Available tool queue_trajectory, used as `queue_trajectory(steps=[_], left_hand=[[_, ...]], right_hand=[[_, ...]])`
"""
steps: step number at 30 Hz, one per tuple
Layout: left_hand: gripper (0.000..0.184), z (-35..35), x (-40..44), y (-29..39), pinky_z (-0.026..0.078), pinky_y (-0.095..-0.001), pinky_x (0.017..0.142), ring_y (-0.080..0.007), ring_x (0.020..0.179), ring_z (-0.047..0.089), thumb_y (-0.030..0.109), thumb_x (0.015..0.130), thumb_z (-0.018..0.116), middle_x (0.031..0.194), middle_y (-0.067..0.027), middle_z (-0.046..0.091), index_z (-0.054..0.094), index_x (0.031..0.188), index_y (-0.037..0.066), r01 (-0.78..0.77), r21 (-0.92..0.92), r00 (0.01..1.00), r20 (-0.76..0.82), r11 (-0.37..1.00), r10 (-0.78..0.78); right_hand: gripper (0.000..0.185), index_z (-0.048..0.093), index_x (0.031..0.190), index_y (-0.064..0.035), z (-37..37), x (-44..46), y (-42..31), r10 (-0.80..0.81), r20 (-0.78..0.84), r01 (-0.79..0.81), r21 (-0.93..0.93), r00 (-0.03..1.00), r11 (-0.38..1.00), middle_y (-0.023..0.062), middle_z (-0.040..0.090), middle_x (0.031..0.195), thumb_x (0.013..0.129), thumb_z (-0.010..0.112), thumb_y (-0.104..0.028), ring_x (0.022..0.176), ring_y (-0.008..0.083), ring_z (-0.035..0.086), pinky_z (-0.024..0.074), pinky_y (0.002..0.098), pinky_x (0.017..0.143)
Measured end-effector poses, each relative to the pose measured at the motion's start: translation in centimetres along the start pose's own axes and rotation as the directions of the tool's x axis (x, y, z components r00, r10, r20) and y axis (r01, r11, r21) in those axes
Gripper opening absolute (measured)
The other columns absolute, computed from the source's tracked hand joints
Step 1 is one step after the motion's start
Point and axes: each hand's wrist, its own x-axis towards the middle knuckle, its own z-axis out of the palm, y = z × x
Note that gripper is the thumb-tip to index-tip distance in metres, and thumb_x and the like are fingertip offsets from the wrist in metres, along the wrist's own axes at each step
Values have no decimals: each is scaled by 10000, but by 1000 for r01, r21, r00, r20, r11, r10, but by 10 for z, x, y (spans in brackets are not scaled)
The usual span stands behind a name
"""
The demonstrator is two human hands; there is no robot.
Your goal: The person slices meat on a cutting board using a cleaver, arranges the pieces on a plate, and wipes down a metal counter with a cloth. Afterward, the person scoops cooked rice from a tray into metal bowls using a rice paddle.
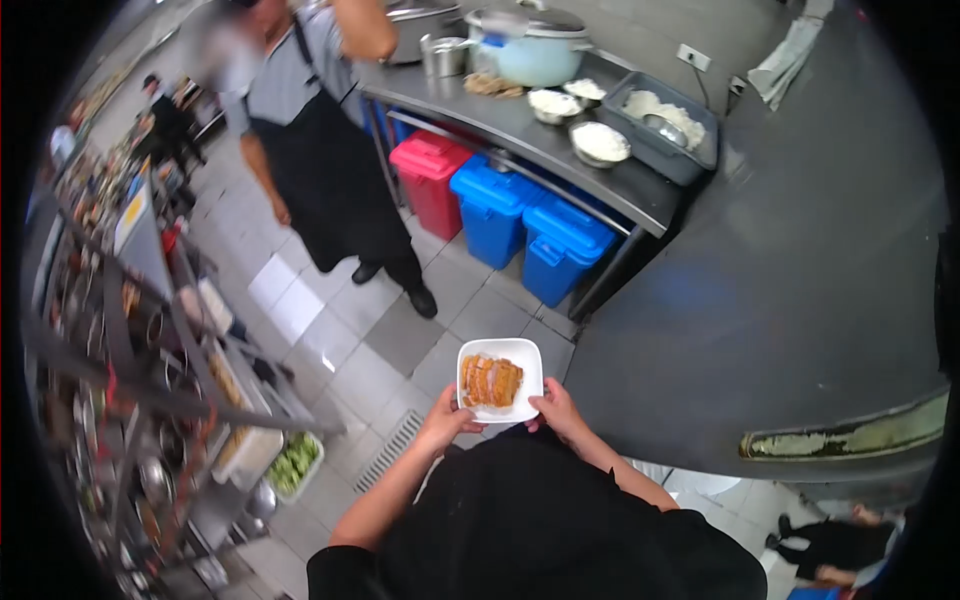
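A white square dish (532, 372) is held level in front of my body, above the tiled floor. Golden-brown sliced pieces, which look like a breaded cutlet (490, 382), lie in it over something pale. My left hand (448, 420) grips the dish's near left corner, thumb on the rim. At the near right corner, my right hand (560, 408) is closed on the rim. The fingers under the dish are mostly hidden.
Ahead, a person in a dark apron (320, 160) stands by a steel counter (640, 195) with bowls of white food (600, 142). Lidded blue bins (565, 250) and a red bin (430, 180) sit beneath. A large grey metal surface (760, 300) rises at right; crowded shelving (150, 380) lines the left.
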Motion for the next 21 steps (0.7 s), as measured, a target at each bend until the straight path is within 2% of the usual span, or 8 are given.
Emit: queue_trajectory(steps=[3, 5, 10, 14, 16, 17, 18, 21], left_hand=[[710, -12, 58, 39, 624, -407, 745, -321, 901, 707, -50, 878, 527, 1215, -202, 601, 213, 1506, 55, 56, -3, 997, 47, 998, -55], [701, -20, 99, 60, 625, -396, 741, -307, 875, 709, -50, 870, 522, 1193, -203, 610, 226, 1498, 51, 70, 7, 991, 111, 997, -71], [674, -37, 212, 110, 622, -384, 732, -287, 854, 709, -40, 867, 516, 1154, -198, 620, 249, 1481, 36, 96, 94, 982, 155, 991, -110], [634, -55, 289, 186, 613, -382, 723, -275, 825, 703, -29, 870, 520, 1130, -186, 627, 286, 1456, 28, 100, 36, 984, 148, 994, -104], [579, -61, 333, 223, 607, -385, 719, -269, 810, 697, -18, 874, 536, 1111, -169, 634, 350, 1421, 30, 87, -24, 992, 92, 996, -84], [518, -66, 356, 241, 606, -386, 710, -266, 824, 700, 6, 890, 549, 1104, -163, 646, 396, 1384, 35, 55, -12, 995, 87, 998, -54], [501, -64, 378, 261, 607, -381, 698, -270, 833, 702, 32, 913, 553, 1117, -168, 650, 382, 1384, 32, 22, -37, 1000, 11, 999, -21], [481, -75, 453, 320, 609, -374, 686, -280, 835, 703, 70, 946, 554, 1140, -177, 644, 363, 1385, 26, -84, -116, 996, -5, 990, 84]], right_hand=[[372, 432, 1230, 18, 3, 33, -23, -19, -112, 28, 77, 994, 997, 151, 656, 824, 916, 591, -100, 615, 218, 662, 552, 310, 504], [387, 432, 1233, 17, 0, 56, -38, 36, -182, -12, 129, 983, 992, 159, 649, 869, 909, 600, -111, 634, 214, 660, 551, 300, 515], [401, 430, 1244, 19, -28, 156, -53, 10, -238, 45, 224, 971, 974, 162, 644, 887, 918, 608, -132, 642, 215, 663, 553, 296, 522], [448, 400, 1313, 20, -44, 255, -96, -46, -171, 87, 239, 984, 967, 158, 645, 925, 973, 594, -199, 677, 214, 681, 559, 300, 521], [504, 384, 1381, -21, -55, 304, -128, -82, -93, 107, 311, 992, 944, 139, 644, 939, 1002, 566, -300, 694, 220, 686, 570, 320, 543], [553, 384, 1417, -55, -63, 330, -138, -92, -74, 112, 343, 993, 933, 148, 654, 987, 1012, 532, -401, 712, 228, 689, 575, 339, 563], [526, 393, 1406, -43, -68, 346, -161, -63, -61, 80, 340, 996, 937, 163, 663, 1019, 1037, 466, -411, 738, 244, 693, 582, 354, 585], [525, 417, 1391, -40, -89, 392, -190, -77, -91, 98, 248, 993, 964, 171, 669, 1054, 1034, 471, -420, 747, 237, 693, 571, 337, 586]])
